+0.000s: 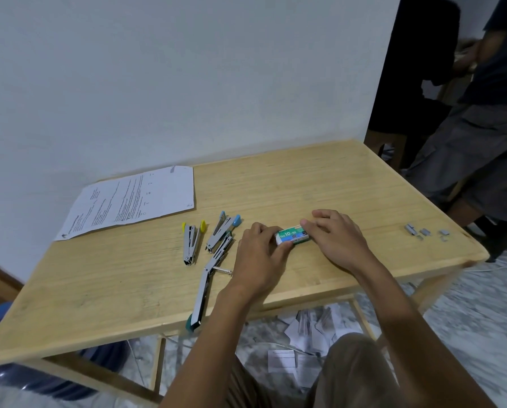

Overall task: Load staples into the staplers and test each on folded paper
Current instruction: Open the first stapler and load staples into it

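Note:
A small green and white staple box (292, 235) lies on the wooden table (276, 184). My left hand (259, 254) pinches its left end. Its right end is gripped by my right hand (336, 237). Left of my hands lie three metal staplers: one with yellow tips (192, 241), one with blue tips (221, 231), and one with a green end (208, 285) swung fully open near the front edge. A printed paper sheet (131, 200) lies flat at the back left.
Loose strips of staples (426, 232) lie near the table's right edge. A person in grey shorts (476, 148) stands beyond the right corner. Paper scraps (305, 337) litter the floor under the table. A blue tub (55, 375) sits at the lower left.

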`<state>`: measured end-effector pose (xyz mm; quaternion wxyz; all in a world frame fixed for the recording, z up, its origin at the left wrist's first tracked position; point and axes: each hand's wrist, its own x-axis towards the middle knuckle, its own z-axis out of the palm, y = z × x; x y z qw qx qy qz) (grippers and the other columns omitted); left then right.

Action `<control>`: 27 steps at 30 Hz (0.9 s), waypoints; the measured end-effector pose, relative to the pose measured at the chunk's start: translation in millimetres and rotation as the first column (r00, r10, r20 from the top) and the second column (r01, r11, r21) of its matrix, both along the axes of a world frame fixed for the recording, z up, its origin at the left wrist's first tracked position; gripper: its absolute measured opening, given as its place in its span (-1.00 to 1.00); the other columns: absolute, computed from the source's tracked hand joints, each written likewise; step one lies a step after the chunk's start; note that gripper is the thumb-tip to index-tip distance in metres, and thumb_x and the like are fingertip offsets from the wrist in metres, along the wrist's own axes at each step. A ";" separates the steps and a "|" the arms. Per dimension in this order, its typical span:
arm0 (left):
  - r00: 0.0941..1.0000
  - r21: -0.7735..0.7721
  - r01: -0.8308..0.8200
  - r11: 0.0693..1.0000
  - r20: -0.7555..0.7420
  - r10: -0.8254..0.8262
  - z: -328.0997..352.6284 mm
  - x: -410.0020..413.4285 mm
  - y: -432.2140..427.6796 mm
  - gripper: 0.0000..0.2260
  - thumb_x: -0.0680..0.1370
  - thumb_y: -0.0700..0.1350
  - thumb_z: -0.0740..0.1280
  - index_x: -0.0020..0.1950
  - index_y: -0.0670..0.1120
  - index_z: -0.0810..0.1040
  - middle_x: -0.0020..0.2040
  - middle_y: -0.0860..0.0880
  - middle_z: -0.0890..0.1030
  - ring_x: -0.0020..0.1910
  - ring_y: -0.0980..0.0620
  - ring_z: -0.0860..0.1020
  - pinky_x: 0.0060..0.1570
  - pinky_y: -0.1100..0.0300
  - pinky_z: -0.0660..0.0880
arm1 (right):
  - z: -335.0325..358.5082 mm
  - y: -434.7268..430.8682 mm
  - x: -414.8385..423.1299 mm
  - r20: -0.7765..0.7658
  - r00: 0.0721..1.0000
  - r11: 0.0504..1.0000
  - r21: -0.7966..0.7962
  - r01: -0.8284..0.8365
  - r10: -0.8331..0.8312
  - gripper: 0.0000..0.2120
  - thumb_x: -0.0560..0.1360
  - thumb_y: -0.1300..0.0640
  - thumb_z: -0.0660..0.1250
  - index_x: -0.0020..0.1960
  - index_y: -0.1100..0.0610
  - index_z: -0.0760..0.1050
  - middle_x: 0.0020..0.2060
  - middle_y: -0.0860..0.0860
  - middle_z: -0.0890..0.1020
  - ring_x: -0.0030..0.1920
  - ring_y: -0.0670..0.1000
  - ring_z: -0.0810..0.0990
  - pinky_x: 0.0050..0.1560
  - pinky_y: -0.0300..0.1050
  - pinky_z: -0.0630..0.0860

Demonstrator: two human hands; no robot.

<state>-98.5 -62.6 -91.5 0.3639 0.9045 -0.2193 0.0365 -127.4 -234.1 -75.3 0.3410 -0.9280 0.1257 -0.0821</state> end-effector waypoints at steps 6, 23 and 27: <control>1.000 -0.022 0.014 1.000 -0.016 -0.014 3.0 -1.6 1.3 -0.65 0.58 0.08 0.33 0.31 -0.02 0.57 0.01 -0.01 0.45 0.03 0.00 0.39 0.05 0.07 0.41 | 2.8 -16.9 -2.1 -0.042 0.984 0.978 0.119 -0.170 0.176 -0.72 0.52 -0.27 0.27 0.17 -0.20 0.51 0.36 -0.17 0.39 0.43 -0.04 0.25 0.46 0.10 0.20; 0.996 -0.079 0.054 0.995 -0.065 -0.059 9.2 3.7 11.0 -0.70 0.55 -0.07 0.41 0.26 -0.13 0.60 0.09 -0.05 0.51 -0.02 0.11 0.44 -0.15 0.48 0.36 | 17.3 -46.4 7.0 -0.258 0.909 0.898 -0.216 -0.384 0.327 -0.57 0.49 -0.24 0.33 0.33 -0.21 0.44 0.47 -0.15 0.30 0.48 -0.04 0.15 0.44 0.07 0.15; 0.997 -0.088 0.045 0.995 -0.060 -0.050 7.0 4.0 11.0 -0.67 0.54 -0.07 0.42 0.28 -0.14 0.59 0.07 -0.03 0.50 -0.04 0.12 0.44 -0.14 0.46 0.33 | 24.4 -34.2 6.6 -0.110 0.928 0.909 -0.193 -0.371 0.355 -0.70 0.50 -0.21 0.34 0.23 -0.27 0.49 0.44 -0.17 0.34 0.47 -0.06 0.17 0.46 0.12 0.16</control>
